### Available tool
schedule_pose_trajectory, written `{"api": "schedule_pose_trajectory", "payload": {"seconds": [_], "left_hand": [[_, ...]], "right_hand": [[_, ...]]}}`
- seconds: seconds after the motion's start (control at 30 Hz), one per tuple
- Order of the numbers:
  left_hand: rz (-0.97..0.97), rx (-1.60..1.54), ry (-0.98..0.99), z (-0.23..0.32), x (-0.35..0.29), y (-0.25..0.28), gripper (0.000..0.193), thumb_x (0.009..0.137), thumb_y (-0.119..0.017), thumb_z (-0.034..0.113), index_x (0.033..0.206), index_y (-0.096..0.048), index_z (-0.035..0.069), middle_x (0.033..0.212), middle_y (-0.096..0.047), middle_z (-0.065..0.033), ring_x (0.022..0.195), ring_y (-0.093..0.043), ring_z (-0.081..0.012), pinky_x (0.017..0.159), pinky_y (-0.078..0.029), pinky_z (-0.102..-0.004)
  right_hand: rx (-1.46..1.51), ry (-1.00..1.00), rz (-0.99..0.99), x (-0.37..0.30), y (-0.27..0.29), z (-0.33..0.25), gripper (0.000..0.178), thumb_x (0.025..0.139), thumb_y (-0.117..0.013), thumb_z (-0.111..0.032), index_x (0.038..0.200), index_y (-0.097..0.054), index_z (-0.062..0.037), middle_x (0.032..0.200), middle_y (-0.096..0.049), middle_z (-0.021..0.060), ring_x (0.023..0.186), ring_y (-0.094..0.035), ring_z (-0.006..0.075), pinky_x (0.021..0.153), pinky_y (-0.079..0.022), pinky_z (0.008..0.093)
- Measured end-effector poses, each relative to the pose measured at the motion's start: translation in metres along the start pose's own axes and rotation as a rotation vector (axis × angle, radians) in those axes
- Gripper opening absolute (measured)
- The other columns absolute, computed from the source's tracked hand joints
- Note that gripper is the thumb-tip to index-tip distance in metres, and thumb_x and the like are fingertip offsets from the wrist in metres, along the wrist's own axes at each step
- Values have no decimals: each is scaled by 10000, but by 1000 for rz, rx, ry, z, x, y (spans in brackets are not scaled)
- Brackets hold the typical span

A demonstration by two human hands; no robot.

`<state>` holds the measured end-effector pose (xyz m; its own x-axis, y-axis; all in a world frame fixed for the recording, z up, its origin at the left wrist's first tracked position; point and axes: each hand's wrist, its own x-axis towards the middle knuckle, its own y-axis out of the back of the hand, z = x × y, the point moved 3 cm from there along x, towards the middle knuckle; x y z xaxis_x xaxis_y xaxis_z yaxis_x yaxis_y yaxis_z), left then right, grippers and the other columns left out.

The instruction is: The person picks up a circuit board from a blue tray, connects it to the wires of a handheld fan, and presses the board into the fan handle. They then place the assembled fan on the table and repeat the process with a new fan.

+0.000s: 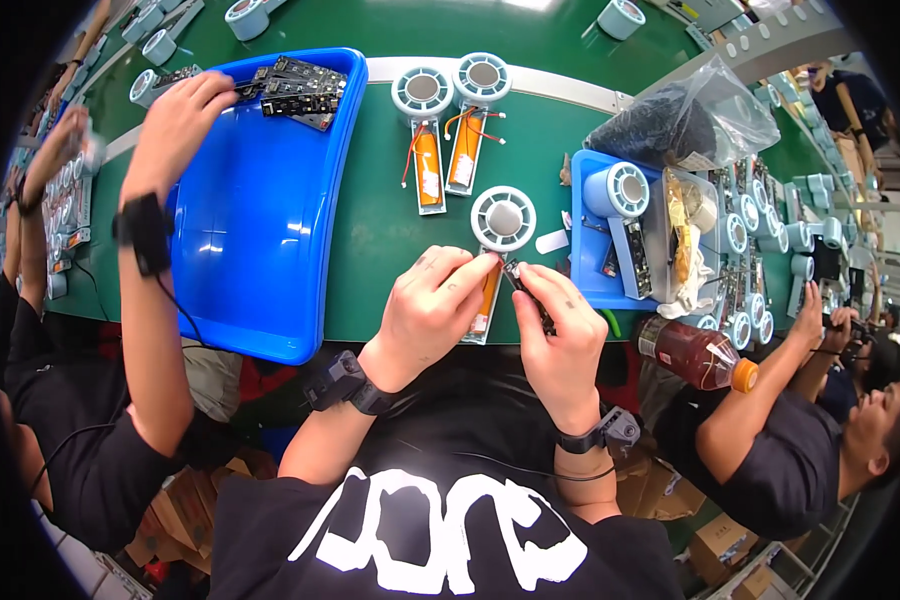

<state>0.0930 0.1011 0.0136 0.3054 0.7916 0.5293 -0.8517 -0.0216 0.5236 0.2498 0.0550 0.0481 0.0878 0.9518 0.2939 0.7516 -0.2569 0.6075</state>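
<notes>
In front of me on the green bench lies a light blue handheld fan (503,219), its round head away from me and an orange battery (486,308) in its open handle. My left hand (430,308) is closed in a pinch at the neck of the fan; its fingertips hide what they grip. A narrow black circuit board (547,318) is held in my right hand (564,335), one end close to the left fingertips. Two more fans (422,92) (482,76) lie beyond, with orange batteries and loose red wires showing.
A large blue tray (250,230) on the left holds circuit boards (302,90); a co-worker's hand (185,120) reaches over it. To the right are a smaller blue tray (592,265) with a fan, a plastic bag (685,115) and a bottle (692,352) at the bench edge. Another person sits right.
</notes>
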Motion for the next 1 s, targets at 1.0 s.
{"api": "schedule_pose_trajectory", "payload": {"seconds": [1.0], "left_hand": [[-218, 343, -65, 11, -1, 1, 338, 796, -685, 34, 1133, -705, 41, 931, -591, -67, 799, -597, -239, 673, -489, -359]], "right_hand": [[-47, -272, 125, -5, -20, -12, 308, 903, -675, 35, 1209, -660, 6, 1004, -727, 146, 758, -710, 219, 699, -566, 340]]}}
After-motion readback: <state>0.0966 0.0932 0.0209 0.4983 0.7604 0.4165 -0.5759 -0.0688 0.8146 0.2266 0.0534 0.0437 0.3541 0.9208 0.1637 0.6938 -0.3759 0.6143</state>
